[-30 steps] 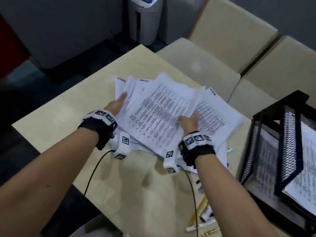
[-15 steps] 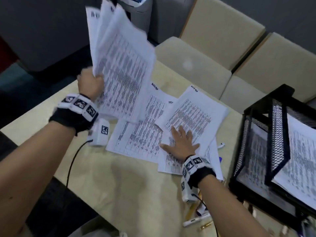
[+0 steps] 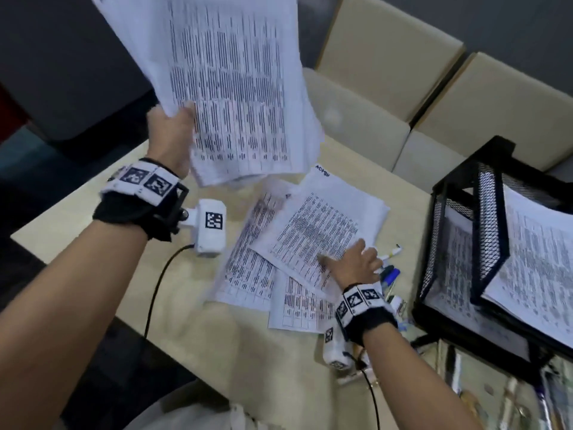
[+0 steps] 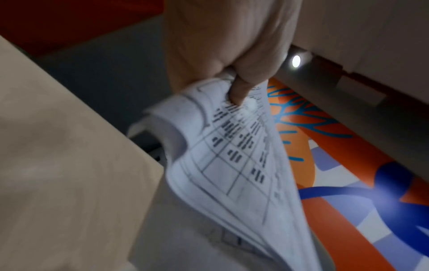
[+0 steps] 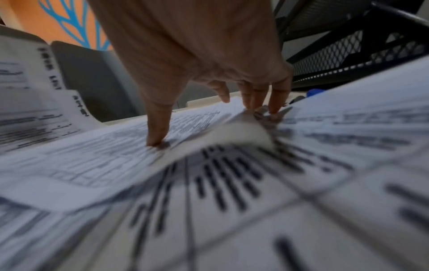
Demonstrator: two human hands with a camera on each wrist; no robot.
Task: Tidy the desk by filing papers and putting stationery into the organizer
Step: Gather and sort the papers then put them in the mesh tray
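My left hand (image 3: 172,128) grips a sheaf of printed papers (image 3: 229,88) by its lower left corner and holds it upright, high above the desk; the left wrist view shows thumb and fingers pinching the sheaf (image 4: 234,146). More printed sheets (image 3: 313,240) lie fanned on the beige desk (image 3: 93,212). My right hand (image 3: 353,262) rests on them with fingers spread, fingertips (image 5: 155,141) pressing the top sheet, which buckles up between thumb and fingers. The black mesh organizer (image 3: 490,225) stands at the right with papers in its trays.
Pens and markers (image 3: 389,270) lie between the loose sheets and the organizer; more stationery (image 3: 511,395) sits at the lower right. Beige chairs (image 3: 387,57) stand beyond the desk's far edge. A cable (image 3: 155,290) runs from my left wrist over the desk's near edge.
The left hand has lifted its sheaf higher and toward the camera. The right hand has slid right along the desk sheets and now bunches the top one.
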